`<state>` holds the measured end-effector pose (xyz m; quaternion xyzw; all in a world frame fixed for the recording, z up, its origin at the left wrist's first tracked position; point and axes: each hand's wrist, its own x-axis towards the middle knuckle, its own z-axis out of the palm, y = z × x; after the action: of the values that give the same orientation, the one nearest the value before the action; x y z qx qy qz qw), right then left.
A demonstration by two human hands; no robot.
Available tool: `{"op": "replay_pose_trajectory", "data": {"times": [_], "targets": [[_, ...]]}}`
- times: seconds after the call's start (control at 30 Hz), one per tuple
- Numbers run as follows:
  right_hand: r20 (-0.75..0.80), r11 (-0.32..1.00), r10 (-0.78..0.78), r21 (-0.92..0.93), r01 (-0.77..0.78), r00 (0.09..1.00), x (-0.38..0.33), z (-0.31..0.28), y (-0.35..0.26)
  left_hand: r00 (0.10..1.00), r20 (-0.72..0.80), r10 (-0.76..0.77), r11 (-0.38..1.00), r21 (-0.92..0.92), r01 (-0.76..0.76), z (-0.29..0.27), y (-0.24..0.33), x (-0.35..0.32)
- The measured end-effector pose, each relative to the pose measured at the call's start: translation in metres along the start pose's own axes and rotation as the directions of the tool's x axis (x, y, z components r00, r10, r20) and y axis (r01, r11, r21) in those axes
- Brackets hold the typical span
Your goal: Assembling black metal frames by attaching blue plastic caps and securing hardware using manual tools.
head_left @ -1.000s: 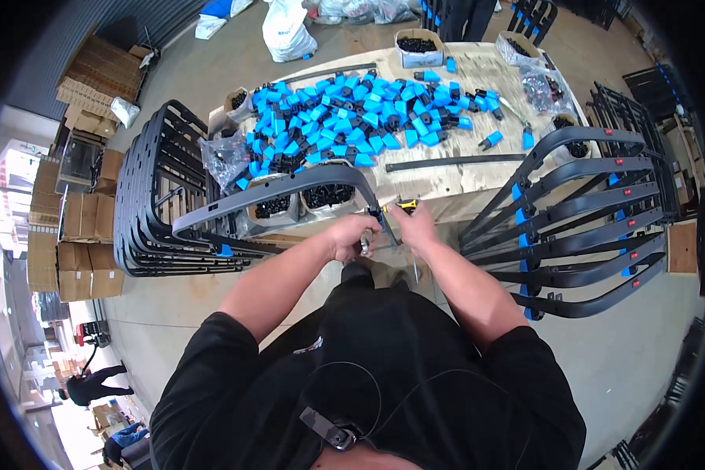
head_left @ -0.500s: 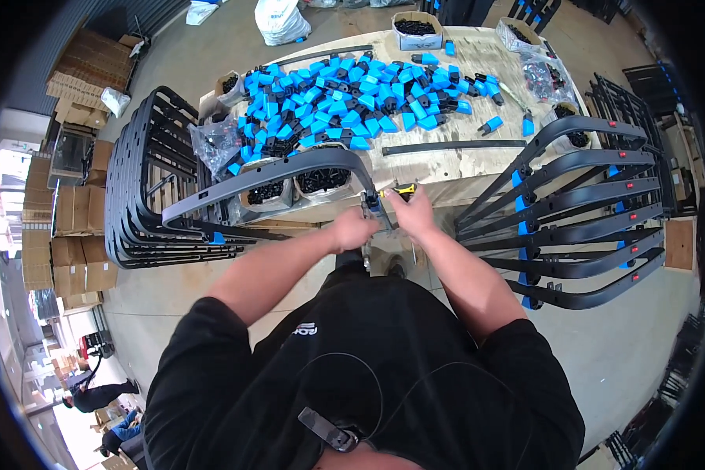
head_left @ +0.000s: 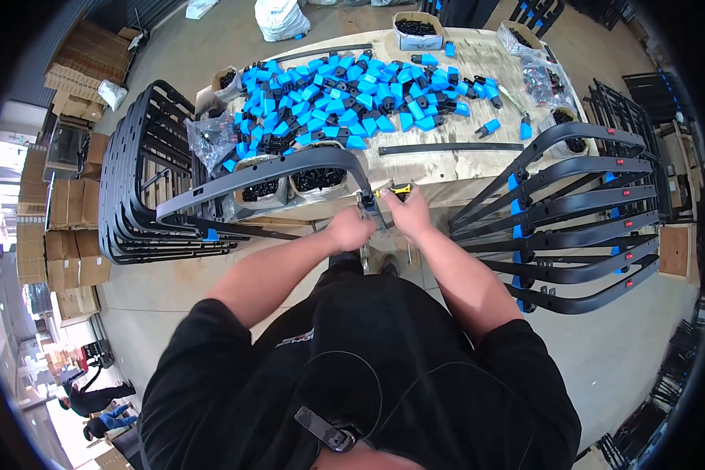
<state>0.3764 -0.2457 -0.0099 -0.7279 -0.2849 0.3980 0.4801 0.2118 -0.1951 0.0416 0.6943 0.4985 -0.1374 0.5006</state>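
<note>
A curved black metal frame (head_left: 258,174) lies across the table's near edge, its bent end coming down in front of me. At that end my left hand (head_left: 351,229) is closed around a silver metal tool (head_left: 364,257), most of which the fingers cover. Just to the right, my right hand (head_left: 410,215) grips a yellow-and-black hand tool (head_left: 399,190) against the frame's end. Its exact kind cannot be made out. Behind the frame stand boxes of small black parts (head_left: 319,180). A large heap of blue-and-black end pieces (head_left: 345,98) covers the middle of the table.
More black frames stand stacked at left (head_left: 125,180) and fanned out at right (head_left: 587,211). A flat black bar (head_left: 450,148) lies on the wooden table (head_left: 478,168). Clear plastic bags (head_left: 211,141) sit at its left end. Two people (head_left: 94,399) are in the far left background.
The view has shifted slightly. Both hands stay at the frame's end with the same grip, and the frame keeps its place on the table edge.
</note>
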Motion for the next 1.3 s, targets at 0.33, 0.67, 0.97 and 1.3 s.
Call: {"op": "replay_pose_trajectory", "data": {"times": [0.33, 0.67, 0.97, 1.3], "targets": [[0.041, 0.996, -0.035, 0.078, 0.032, 0.999, 0.000, -0.001, 0.003, 0.996, 0.065, -0.054, 0.992, -0.107, 0.061, -0.002, -0.009, 0.016], [0.019, 0.992, -0.087, 0.095, 0.085, 0.996, 0.000, 0.001, 0.006, 0.957, -0.285, 0.061, 0.976, 0.216, 0.002, 0.023, -0.010, 0.005], [0.071, 0.995, -0.058, 0.080, 0.052, 0.996, -0.013, -0.004, -0.004, 0.995, -0.020, -0.103, 0.994, -0.041, 0.102, -0.009, 0.004, 0.002], [0.225, 0.993, 0.003, 0.113, -0.029, 0.974, -0.013, 0.000, 0.137, 0.957, -0.286, 0.041, 0.979, 0.202, 0.018, 0.018, -0.004, 0.003]]}}
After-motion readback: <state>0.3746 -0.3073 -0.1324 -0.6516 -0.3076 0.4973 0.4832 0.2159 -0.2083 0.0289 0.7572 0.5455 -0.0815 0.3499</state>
